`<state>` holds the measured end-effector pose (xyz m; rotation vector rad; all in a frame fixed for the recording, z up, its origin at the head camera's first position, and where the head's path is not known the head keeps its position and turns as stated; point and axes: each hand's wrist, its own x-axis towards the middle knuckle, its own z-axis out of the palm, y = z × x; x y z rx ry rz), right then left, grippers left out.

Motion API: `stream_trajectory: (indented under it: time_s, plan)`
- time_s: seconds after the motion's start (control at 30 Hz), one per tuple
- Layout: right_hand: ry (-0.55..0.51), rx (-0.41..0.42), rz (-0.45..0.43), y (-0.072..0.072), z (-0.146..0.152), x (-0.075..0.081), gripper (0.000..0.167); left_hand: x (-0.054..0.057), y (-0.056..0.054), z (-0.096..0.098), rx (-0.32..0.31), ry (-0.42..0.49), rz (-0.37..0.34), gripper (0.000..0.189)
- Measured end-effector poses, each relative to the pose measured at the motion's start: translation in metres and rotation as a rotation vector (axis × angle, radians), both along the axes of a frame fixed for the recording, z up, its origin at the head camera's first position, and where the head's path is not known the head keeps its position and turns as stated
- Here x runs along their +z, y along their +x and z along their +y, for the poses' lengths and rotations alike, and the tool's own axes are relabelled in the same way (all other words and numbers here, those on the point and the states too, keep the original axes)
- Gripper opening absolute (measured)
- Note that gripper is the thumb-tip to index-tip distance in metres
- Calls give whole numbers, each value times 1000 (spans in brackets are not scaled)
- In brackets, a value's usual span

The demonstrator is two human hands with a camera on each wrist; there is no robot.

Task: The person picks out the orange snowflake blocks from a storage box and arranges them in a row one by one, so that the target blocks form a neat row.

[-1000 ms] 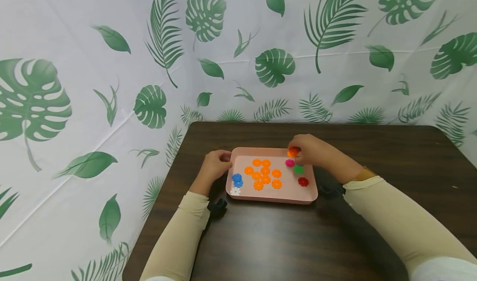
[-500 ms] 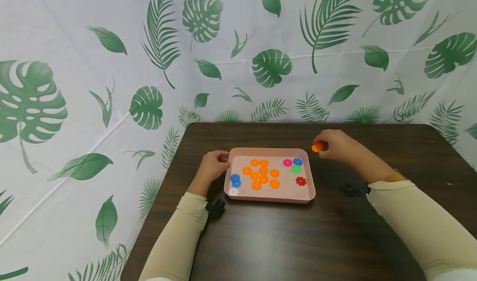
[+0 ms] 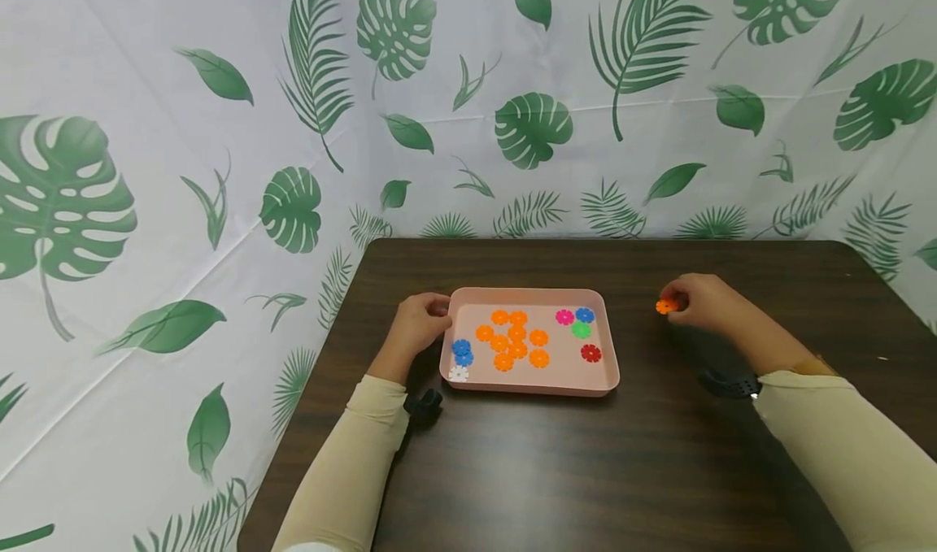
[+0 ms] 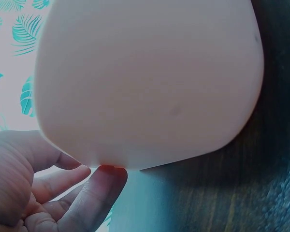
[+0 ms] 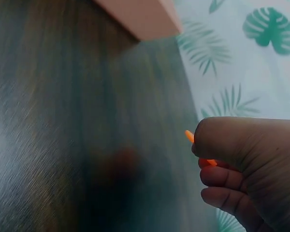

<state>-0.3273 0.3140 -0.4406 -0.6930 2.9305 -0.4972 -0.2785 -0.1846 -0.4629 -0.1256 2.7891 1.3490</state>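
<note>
A notched orange flower-shaped disc [image 3: 666, 306] is pinched by my right hand [image 3: 706, 302], held out beyond the tray's right side. In the right wrist view only the edge of this orange disc [image 5: 189, 136] shows between thumb and fingers. My left hand [image 3: 416, 328] grips the left edge of the pink tray [image 3: 534, 388]. The left wrist view has the thumb [image 4: 99, 193] against the tray's wall [image 4: 150, 87]. Several orange discs [image 3: 517, 333] lie mid-tray, some overlapping.
Inside the tray, blue discs [image 3: 462, 350] and a white disc [image 3: 459, 374] lie at left. Pink [image 3: 564, 317], blue [image 3: 585, 315], green [image 3: 581, 330] and dark red [image 3: 590, 354] discs lie at right. A leaf-patterned cloth [image 3: 468, 129] hangs behind the dark wooden table [image 3: 527, 471].
My right hand has carried the orange disc from over the tray's far right corner out to the right, then lower over the table. The left hand stays on the tray's edge.
</note>
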Motion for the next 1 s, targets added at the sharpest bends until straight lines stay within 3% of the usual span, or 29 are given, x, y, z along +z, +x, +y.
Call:
stream_trajectory:
  time_s: [0.5,1.0]
  plan:
    - [-29,-59,-57,6,34,-29,34,4,0,3,-4,-30,8,40]
    - [-26,-60,-40,9,37,-23,35,1,5,3,2,-23,20,40]
